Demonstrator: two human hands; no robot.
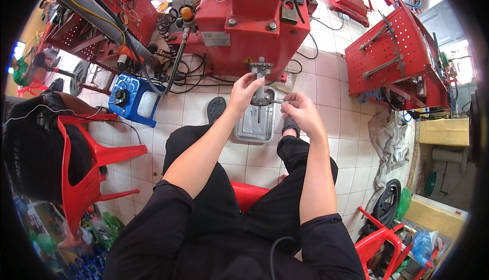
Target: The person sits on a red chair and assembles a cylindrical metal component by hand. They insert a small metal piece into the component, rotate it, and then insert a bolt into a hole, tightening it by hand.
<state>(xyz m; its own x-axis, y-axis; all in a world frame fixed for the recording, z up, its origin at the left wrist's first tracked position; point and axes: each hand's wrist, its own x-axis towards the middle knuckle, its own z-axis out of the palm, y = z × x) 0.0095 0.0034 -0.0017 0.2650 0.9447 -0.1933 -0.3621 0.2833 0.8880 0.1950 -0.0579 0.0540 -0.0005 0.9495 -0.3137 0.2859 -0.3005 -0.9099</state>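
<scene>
Between my knees my left hand (243, 94) is closed round the side of a grey metal shaft (260, 90), which stands roughly upright. A toothed wheel (262, 68) sits near its top, and a darker round part is at its lower end. The fingers of my right hand (304, 113) pinch a thin metal rod (277, 101) that reaches sideways to the shaft's lower end; whether it touches is too small to tell. Below both hands a shallow metal tray (245, 136) lies on the floor, with a dark slim piece in it.
A large red machine (219, 18) stands just ahead, with black hoses around its base. To the left are a blue stool (133, 96) and a red chair (81, 170). A red perforated cabinet (374, 58) stands at right, near a grey cloth (388, 135) and a black tyre (387, 198).
</scene>
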